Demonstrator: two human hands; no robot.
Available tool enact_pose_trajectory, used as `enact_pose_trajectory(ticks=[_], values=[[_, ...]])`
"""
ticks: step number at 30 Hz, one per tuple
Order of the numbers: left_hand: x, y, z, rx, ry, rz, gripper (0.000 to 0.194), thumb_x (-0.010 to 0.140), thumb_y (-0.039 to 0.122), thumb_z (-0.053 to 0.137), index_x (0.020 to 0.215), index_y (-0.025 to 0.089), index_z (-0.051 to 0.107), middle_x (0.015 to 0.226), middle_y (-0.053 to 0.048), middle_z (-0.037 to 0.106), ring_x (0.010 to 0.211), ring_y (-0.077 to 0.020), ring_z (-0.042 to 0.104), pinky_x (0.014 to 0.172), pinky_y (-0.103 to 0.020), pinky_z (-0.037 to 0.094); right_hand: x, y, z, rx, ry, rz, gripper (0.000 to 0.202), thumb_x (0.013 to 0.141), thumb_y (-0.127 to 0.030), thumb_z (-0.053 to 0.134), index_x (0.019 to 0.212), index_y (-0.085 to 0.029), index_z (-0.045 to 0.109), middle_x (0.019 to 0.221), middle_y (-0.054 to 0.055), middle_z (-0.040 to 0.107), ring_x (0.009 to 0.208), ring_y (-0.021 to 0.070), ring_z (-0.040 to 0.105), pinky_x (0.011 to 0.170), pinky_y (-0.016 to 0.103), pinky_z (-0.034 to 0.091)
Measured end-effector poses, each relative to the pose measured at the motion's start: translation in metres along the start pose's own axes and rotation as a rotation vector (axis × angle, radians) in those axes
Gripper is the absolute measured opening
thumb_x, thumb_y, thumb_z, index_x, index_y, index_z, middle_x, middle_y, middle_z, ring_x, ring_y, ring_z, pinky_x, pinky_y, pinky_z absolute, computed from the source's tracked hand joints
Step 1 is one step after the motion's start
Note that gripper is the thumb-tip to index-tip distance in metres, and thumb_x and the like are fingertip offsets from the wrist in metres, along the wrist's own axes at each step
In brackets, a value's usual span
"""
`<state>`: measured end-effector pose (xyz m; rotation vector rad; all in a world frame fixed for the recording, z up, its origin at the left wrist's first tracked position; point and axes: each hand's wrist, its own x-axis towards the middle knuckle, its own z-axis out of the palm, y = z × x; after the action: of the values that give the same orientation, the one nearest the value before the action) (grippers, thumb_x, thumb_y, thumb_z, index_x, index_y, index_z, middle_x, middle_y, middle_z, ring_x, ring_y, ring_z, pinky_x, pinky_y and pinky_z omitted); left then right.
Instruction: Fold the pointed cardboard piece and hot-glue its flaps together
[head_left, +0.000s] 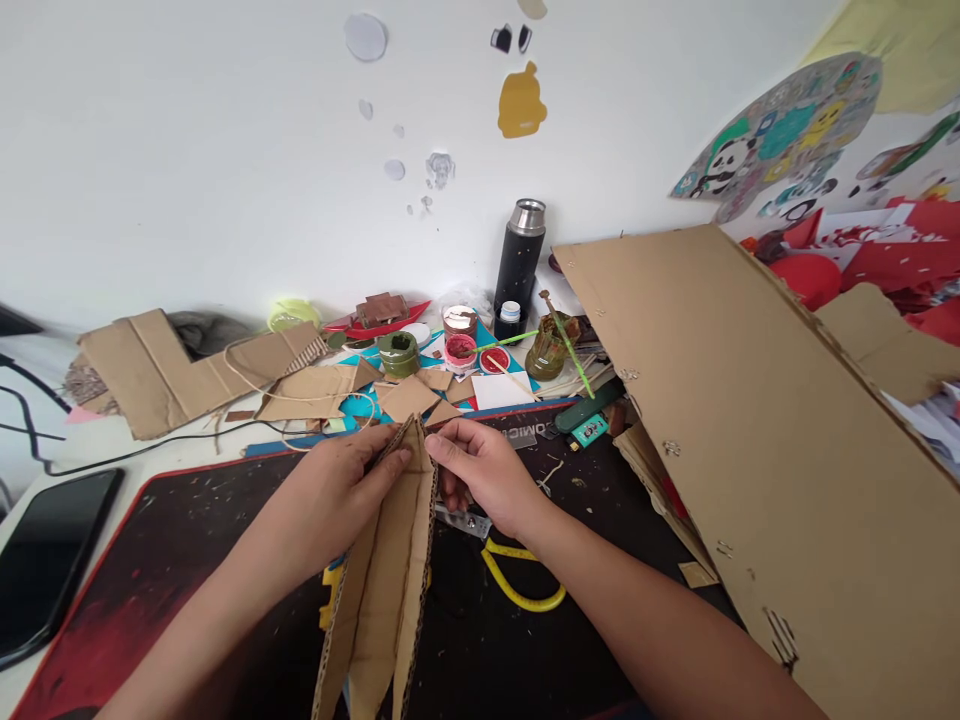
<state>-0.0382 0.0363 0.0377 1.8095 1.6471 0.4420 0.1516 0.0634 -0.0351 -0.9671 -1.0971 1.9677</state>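
Observation:
A long folded cardboard piece (pixel 382 590) with raised side walls narrows to a point at its far end. My left hand (pixel 349 485) grips its left wall near the tip, thumb on the inside. On the other side of the tip, my right hand (pixel 480 470) has its thumb and fingers closed against the right wall's edge; its fingertips are partly hidden. Yellow-handled scissors (pixel 525 602) lie on the dark mat beneath my right wrist. Part of a yellow tool (pixel 328 592) shows to the left of the cardboard.
A large cardboard sheet (pixel 787 450) leans at the right. Paint jars (pixel 399 355), cardboard scraps (pixel 409 398) and a black thermos (pixel 520 260) stand or lie along the wall. A phone (pixel 56 560) lies at the left, and a green-and-white box cutter (pixel 589 432) behind my right hand.

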Motion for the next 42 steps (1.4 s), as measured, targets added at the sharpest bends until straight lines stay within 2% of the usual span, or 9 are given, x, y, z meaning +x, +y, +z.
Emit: enact_pose_trajectory(ticks=[5,13,19,24,30,35,42], values=[[-0.001,0.0,0.001,0.041,-0.003,-0.001,0.042,0.099,0.057,0.044,0.092,0.025,0.07,0.094,-0.008,0.081,0.088,-0.0317,0.074,0.079,-0.041,0.052,0.0,-0.001,0.0,0.009,-0.004,0.008,0.06,0.076,-0.076,0.084,0.088,-0.022,0.06,0.054,-0.009,0.058,0.039,0.0099,0.053,0.037,0.02,0.033],[-0.001,-0.001,0.002,0.075,0.039,0.028,0.037,0.098,0.053,0.047,0.09,0.026,0.071,0.087,-0.007,0.081,0.082,-0.0309,0.074,0.073,-0.039,0.051,0.001,0.003,0.001,0.02,-0.01,0.014,0.061,0.075,-0.077,0.084,0.086,-0.024,0.057,0.053,-0.01,0.057,0.038,0.0099,0.053,0.037,0.02,0.035],[0.001,0.001,0.002,0.068,-0.048,-0.016,0.04,0.098,0.055,0.039,0.086,0.026,0.064,0.085,-0.006,0.078,0.081,-0.03,0.072,0.073,-0.04,0.049,0.002,0.004,0.0,0.021,-0.003,0.016,0.06,0.076,-0.076,0.084,0.085,-0.024,0.056,0.054,-0.009,0.058,0.038,0.0096,0.053,0.037,0.019,0.035],[0.002,0.002,0.002,0.053,-0.054,-0.034,0.04,0.098,0.057,0.039,0.087,0.026,0.063,0.089,-0.006,0.078,0.085,-0.0307,0.073,0.076,-0.04,0.048,0.003,0.006,0.0,0.017,-0.003,0.013,0.059,0.077,-0.075,0.083,0.085,-0.024,0.055,0.054,-0.009,0.057,0.038,0.0094,0.053,0.037,0.02,0.036],[0.002,-0.005,0.003,-0.01,-0.036,0.006,0.041,0.099,0.058,0.044,0.092,0.026,0.069,0.093,-0.005,0.079,0.088,-0.0301,0.073,0.081,-0.04,0.05,0.001,0.004,0.001,0.013,-0.008,0.017,0.059,0.078,-0.076,0.082,0.086,-0.024,0.055,0.055,-0.009,0.057,0.039,0.0101,0.053,0.038,0.021,0.036],[0.008,-0.011,0.0,-0.165,-0.093,0.02,0.048,0.099,0.067,0.048,0.088,0.025,0.069,0.092,-0.004,0.079,0.092,-0.0292,0.073,0.085,-0.039,0.053,0.0,0.002,0.002,0.022,0.0,0.013,0.061,0.077,-0.079,0.082,0.084,-0.024,0.056,0.054,-0.009,0.058,0.039,0.0099,0.052,0.038,0.021,0.037],[0.01,-0.015,0.0,-0.172,-0.097,0.033,0.047,0.099,0.067,0.05,0.086,0.025,0.069,0.087,-0.003,0.077,0.087,-0.0274,0.071,0.08,-0.037,0.054,0.0,0.0,0.003,0.036,0.003,0.022,0.062,0.075,-0.078,0.084,0.084,-0.023,0.057,0.054,-0.008,0.058,0.039,0.0093,0.052,0.037,0.02,0.033]])
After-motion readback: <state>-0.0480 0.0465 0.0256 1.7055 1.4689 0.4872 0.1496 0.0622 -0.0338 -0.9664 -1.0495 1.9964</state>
